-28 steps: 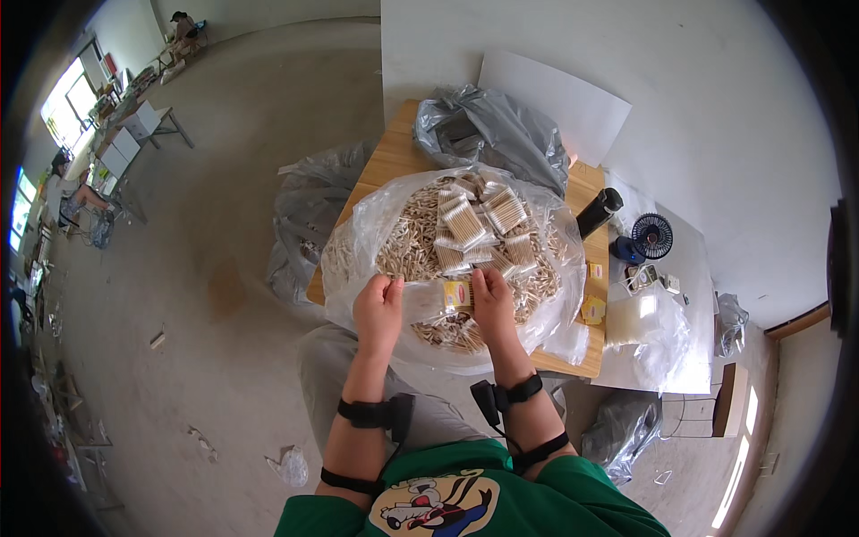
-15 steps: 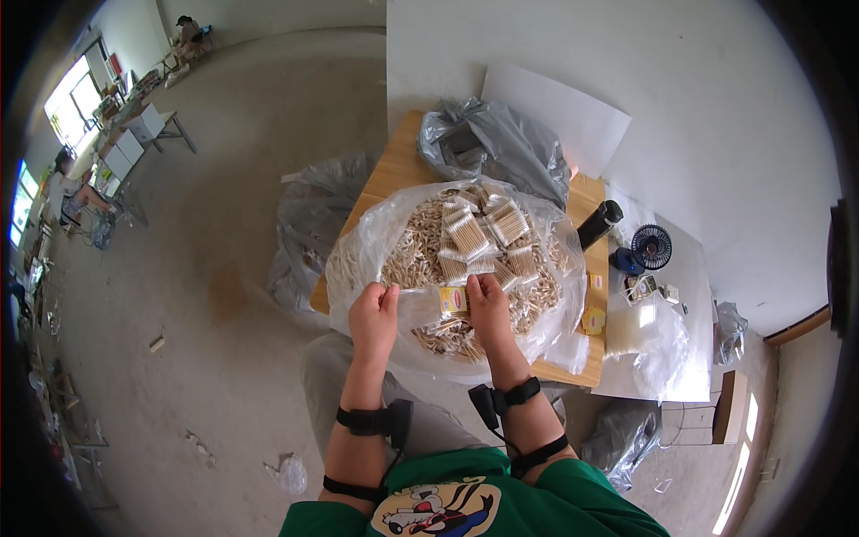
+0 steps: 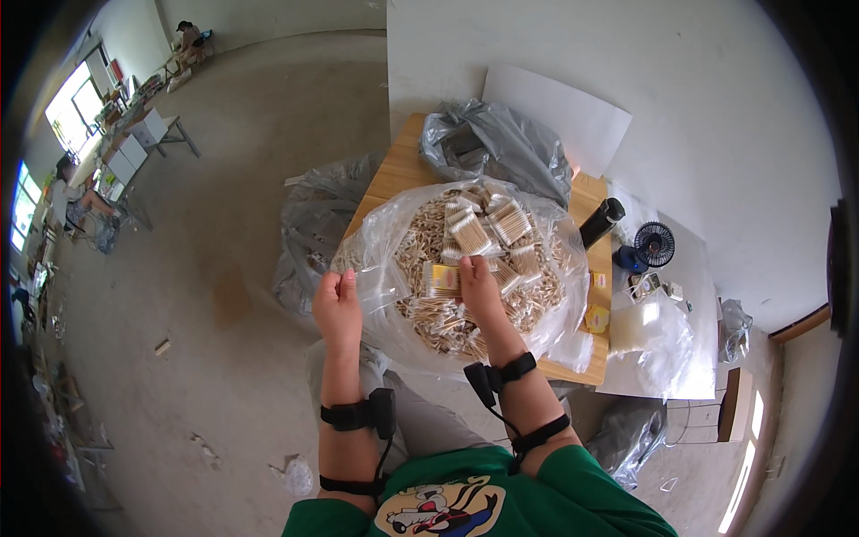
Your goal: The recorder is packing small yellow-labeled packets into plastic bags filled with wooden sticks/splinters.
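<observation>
A big clear plastic bag, its mouth spread wide, holds a heap of loose cotton swabs. Several packed bundles of swabs lie on top. My right hand pinches a small pack of cotton swabs with a yellow label, just over the heap. Off to the left, at the bag's edge, my left hand is closed with thumb and fingers together. Shiny clear film shows beside its fingertips; whether they grip it I cannot make out.
The bag rests on a wooden table. Grey plastic bags sit behind and left of it. To the right are a black bottle, a small fan and yellow labels. Other people sit far left.
My left hand has moved left and slightly up, away from the pack. My right hand has shifted a little left and up with the pack, whose yellow label now shows more fully.
</observation>
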Tool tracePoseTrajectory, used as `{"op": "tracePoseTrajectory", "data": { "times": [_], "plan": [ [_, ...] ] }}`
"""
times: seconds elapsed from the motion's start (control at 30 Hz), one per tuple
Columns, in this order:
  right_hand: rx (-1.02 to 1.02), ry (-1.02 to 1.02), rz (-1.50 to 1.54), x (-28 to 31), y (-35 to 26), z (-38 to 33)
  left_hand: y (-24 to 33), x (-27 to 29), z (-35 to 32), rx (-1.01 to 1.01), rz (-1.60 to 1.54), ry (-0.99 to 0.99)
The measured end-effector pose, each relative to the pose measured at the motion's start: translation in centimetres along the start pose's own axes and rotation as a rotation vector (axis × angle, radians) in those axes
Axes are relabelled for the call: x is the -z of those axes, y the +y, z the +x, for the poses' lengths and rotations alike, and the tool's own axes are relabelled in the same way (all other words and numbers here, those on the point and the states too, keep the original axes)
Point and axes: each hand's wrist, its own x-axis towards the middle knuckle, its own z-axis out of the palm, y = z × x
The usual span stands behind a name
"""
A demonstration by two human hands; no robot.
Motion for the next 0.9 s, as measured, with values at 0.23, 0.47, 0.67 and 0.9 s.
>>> {"op": "tracePoseTrajectory", "data": {
  "times": [0.23,0.47,0.67,0.9],
  "plan": [
    [0.422,-0.099,-0.579,-0.4,0.3,0.1,-0.3,0.7,-0.1,0.045,-0.056,0.016],
    [0.291,-0.124,-0.801,-3.3,0.0,-1.4,0.4,0.6,-0.9,0.018,-0.061,-0.006],
    [0.418,-0.108,-0.454,-0.9,-0.1,-1.7,-0.8,-0.2,-1.0,-0.012,-0.036,-0.004],
    [0.293,-0.091,0.301,12.1,0.4,-5.8,0.3,-0.9,-1.9,0.07,-0.121,-0.131]
  ]
}}
